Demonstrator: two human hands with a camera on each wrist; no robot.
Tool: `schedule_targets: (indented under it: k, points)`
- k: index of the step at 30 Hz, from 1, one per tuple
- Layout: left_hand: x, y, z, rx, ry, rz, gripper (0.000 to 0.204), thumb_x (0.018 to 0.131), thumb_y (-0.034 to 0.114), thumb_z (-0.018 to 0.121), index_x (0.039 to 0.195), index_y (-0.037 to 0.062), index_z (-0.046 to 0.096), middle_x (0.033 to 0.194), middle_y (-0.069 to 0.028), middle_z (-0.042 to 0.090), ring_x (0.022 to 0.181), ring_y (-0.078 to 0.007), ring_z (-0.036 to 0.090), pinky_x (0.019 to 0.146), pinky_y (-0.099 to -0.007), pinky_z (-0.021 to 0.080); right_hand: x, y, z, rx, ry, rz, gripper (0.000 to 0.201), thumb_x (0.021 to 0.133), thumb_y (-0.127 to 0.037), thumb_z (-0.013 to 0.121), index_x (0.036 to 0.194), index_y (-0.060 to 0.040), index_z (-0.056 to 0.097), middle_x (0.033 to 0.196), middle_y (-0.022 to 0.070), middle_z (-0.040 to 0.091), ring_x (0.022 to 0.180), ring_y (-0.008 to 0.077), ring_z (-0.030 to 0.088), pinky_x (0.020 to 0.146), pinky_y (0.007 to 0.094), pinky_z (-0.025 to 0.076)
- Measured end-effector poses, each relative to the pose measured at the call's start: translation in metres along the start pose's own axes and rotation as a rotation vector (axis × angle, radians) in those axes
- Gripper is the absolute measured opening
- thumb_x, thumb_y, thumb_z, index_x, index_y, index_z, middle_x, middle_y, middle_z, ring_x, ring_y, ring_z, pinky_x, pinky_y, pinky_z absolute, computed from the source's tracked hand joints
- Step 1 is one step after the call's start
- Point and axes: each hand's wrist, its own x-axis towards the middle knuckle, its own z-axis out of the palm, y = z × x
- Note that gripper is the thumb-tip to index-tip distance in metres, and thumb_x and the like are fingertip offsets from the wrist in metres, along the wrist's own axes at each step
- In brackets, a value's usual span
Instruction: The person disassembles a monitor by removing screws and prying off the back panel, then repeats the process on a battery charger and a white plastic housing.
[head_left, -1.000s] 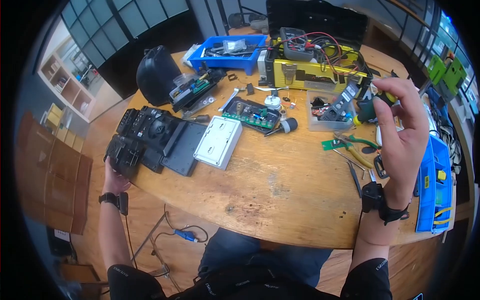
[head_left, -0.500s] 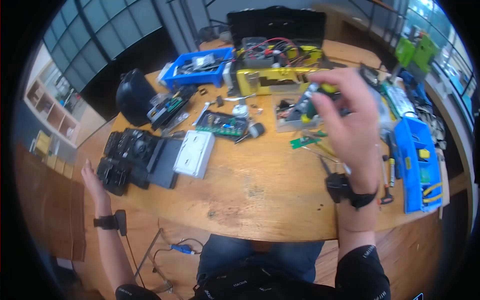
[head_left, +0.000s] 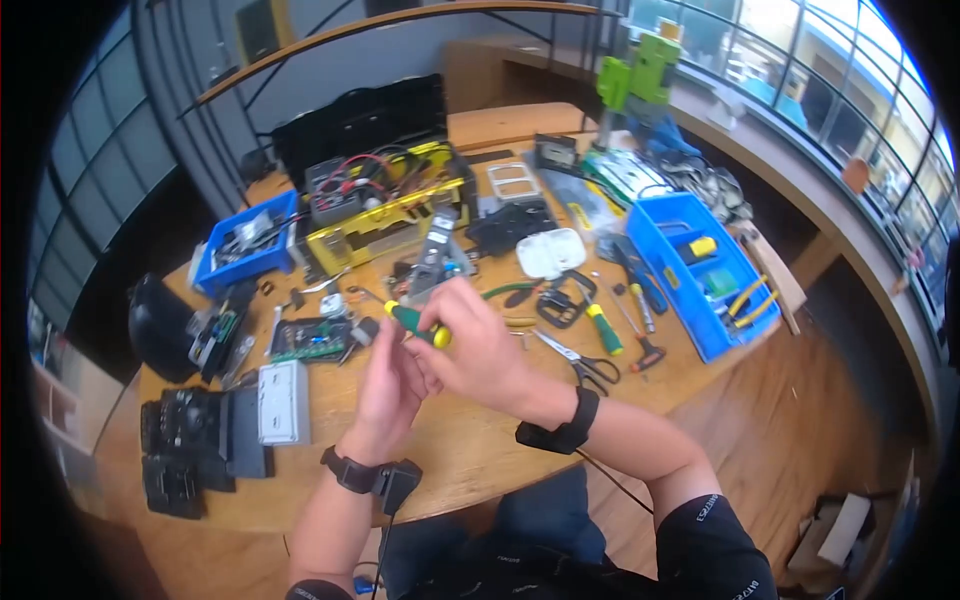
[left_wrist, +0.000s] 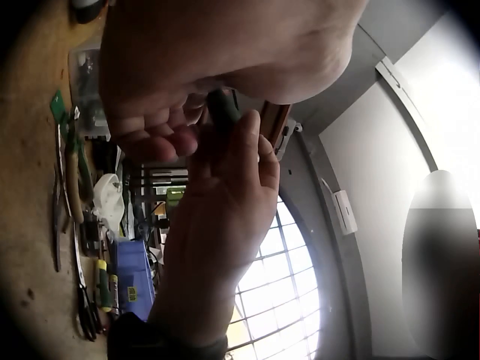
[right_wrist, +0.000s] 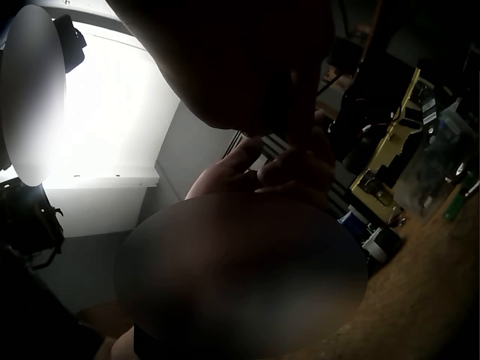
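In the head view the right hand [head_left: 472,345] pinches a green and yellow screwdriver handle [head_left: 412,322] between thumb and fingers, above the table. The left hand [head_left: 388,388] is raised beside it, its fingers close to the right hand's; whether it grips the tool is hidden. From the left wrist, the right hand [left_wrist: 225,202] appears with its fingertips on the dark handle [left_wrist: 223,111], and the left palm [left_wrist: 217,45] fills the top, several fingers bent. The right wrist view is too dark to show the grip.
Around the hands lie scissors [head_left: 580,362], a second green-yellow screwdriver [head_left: 604,330] and a white box [head_left: 284,402]. A blue tray [head_left: 665,262] stands at the right, a yellow toolbox [head_left: 385,232] at the back, black devices [head_left: 190,430] at the left.
The left hand has left the black devices and come to the middle beside the right hand. The right hand, still holding the screwdriver, has moved inward. The head view has turned to the right.
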Motion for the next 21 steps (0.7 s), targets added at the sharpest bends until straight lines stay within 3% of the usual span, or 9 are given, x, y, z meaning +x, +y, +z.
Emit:
schedule_targets:
  k: [1,3,5,7,10,12,15,20,21]
  points:
    - [0.005,-0.008,0.003,-0.056,0.082,-0.02,0.054,0.116,0.053,0.028,0.138,0.0107,0.054,0.102,-0.0031,0.068,0.078,-0.0131,0.063,0.069,-0.0285,0.049,-0.009,0.005,-0.002,-0.012,0.025,-0.043,0.026,0.086,-0.007,0.081,0.101,-0.003,0.061,0.104,0.0152,0.058,0.092,0.0365,0.066,0.075,0.0419,0.056]
    - [0.009,-0.021,0.014,-0.082,0.027,-0.045,0.048,0.117,0.05,0.031,0.136,0.0129,0.056,0.108,-0.0018,0.067,0.082,-0.0123,0.064,0.073,-0.0289,0.051,-0.023,0.013,-0.01,-0.034,0.059,-0.078,0.025,0.087,-0.007,0.079,0.103,-0.0042,0.059,0.107,0.0153,0.056,0.091,0.0399,0.066,0.072,0.0444,0.055]
    - [0.01,-0.032,0.03,-0.148,0.215,-0.079,0.044,0.117,0.047,0.035,0.135,0.0128,0.056,0.112,-0.0004,0.066,0.084,-0.0124,0.066,0.075,-0.0303,0.053,-0.034,0.017,-0.016,0.012,-0.062,0.001,0.024,0.087,-0.004,0.077,0.104,-0.0053,0.059,0.109,0.0149,0.056,0.094,0.0401,0.065,0.077,0.0457,0.055]
    - [0.016,-0.052,0.006,-0.134,0.136,-0.075,0.038,0.116,0.042,0.04,0.135,0.0124,0.056,0.112,-0.0008,0.067,0.085,-0.012,0.066,0.077,-0.0313,0.054,-0.045,0.022,-0.022,0.015,-0.09,0.031,0.024,0.087,-0.003,0.076,0.104,-0.0054,0.059,0.109,0.0144,0.056,0.096,0.04,0.066,0.078,0.0457,0.055]
    - [0.021,-0.066,-0.013,-0.078,0.157,-0.032,0.032,0.116,0.038,0.043,0.123,0.0124,0.06,0.107,-0.0006,0.068,0.084,-0.0105,0.065,0.075,-0.0296,0.054,-0.056,0.036,-0.027,0.015,-0.162,0.04,0.024,0.088,-0.005,0.076,0.105,-0.0056,0.06,0.11,0.0147,0.058,0.097,0.0402,0.066,0.081,0.0465,0.055]
    - [0.024,-0.074,-0.03,0.055,0.197,-0.035,0.029,0.114,0.037,0.049,0.105,0.0134,0.062,0.093,0.0006,0.067,0.078,-0.0127,0.065,0.072,-0.0325,0.055,-0.06,0.038,-0.033,-0.042,-0.367,0.172,0.023,0.089,-0.013,0.077,0.106,-0.0064,0.062,0.107,0.015,0.063,0.1,0.0395,0.067,0.082,0.0471,0.056]
    - [0.027,-0.08,-0.044,0.218,0.245,-0.001,0.029,0.113,0.036,0.052,0.099,0.0131,0.062,0.084,0.0008,0.066,0.073,-0.0121,0.063,0.066,-0.0295,0.052,-0.067,0.055,-0.041,-0.097,-0.392,0.113,0.02,0.09,-0.018,0.078,0.105,-0.0069,0.068,0.103,0.0121,0.068,0.095,0.0358,0.069,0.082,0.0435,0.057]
    - [0.036,-0.079,-0.044,0.323,0.288,0.06,0.029,0.109,0.035,0.06,0.09,0.0138,0.064,0.074,0.0037,0.063,0.065,-0.0059,0.057,0.059,-0.0243,0.047,-0.071,0.059,-0.071,-0.33,-0.517,0.122,0.022,0.089,-0.022,0.078,0.104,-0.0066,0.071,0.1,0.0133,0.07,0.1,0.0351,0.068,0.086,0.0451,0.055]
    - [0.043,-0.084,-0.054,0.339,0.205,0.102,0.028,0.108,0.034,0.062,0.09,0.0135,0.064,0.074,0.0043,0.062,0.064,-0.0054,0.056,0.058,-0.0235,0.045,-0.073,0.061,-0.076,-0.379,-0.519,0.119,0.023,0.088,-0.023,0.078,0.103,-0.0065,0.071,0.101,0.0135,0.069,0.102,0.0351,0.067,0.088,0.045,0.055]
